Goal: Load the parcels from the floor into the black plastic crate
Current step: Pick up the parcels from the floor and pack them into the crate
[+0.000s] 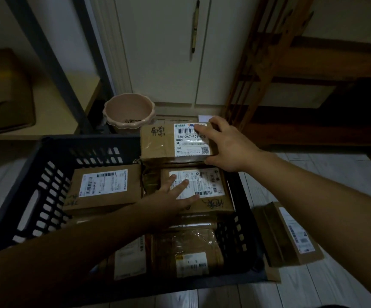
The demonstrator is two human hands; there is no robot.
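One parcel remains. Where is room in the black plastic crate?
Only the far-left corner looks free, between the far wall of the black plastic crate and the left brown cardboard parcel. The right side is crowded: left hand presses the middle parcel, right hand grips the top parcel.

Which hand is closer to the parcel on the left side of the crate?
Left. The left hand presses the middle parcel beside the left parcel; the right hand holds the far parcel, farther off.

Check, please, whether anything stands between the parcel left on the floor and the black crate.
Only the right wall of the black crate, beside which the floor parcel lies; nothing rests on it. The right hand grips the far parcel; the left hand lies flat on a middle parcel.
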